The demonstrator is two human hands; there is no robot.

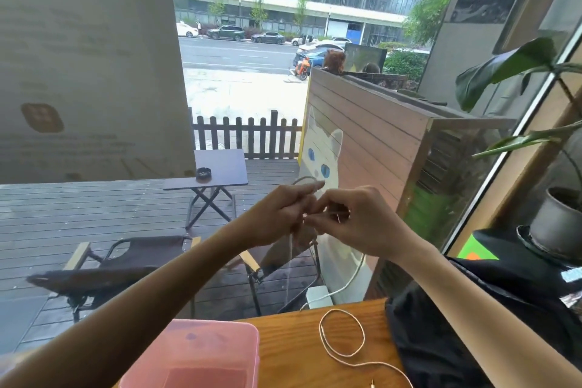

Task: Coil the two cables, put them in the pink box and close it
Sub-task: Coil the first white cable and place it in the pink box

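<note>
- Above the near edge of the wooden bench (293, 353), both bare hands are raised in front of the window glass, close together and touching at the fingertips.
- The left hand (283, 214) has its fingers curled, with the forefinger stretched out toward the right; a thin pale loop of the white charging cable (352, 277) arches over that forefinger.
- The right hand (356, 220) has its fingers closed in a pinch on the same cable, just beside the left hand's fingertips; a small dark piece shows in the pinch, too blurred to tell what it is.
- From the hands the white charging cable drops in a curve toward the white rectangular power adapter (319, 297), which sits at the far edge of the bench against the glass.
- A second, thin cream-coloured cable (341, 356) lies loose on the bench, forming one open oval loop with its tail running off toward the lower right; neither hand touches it.
- The translucent pink plastic box (201, 353) stands on the bench at the lower left, under the left forearm, well apart from the loose cable; its top surface faces the camera, and whether the lid is latched cannot be told.
- A black fabric bag (472, 318) rests on the right part of the bench, under the right forearm.
- A grey plant pot (557, 220) with broad green leaves stands to the right.
</note>
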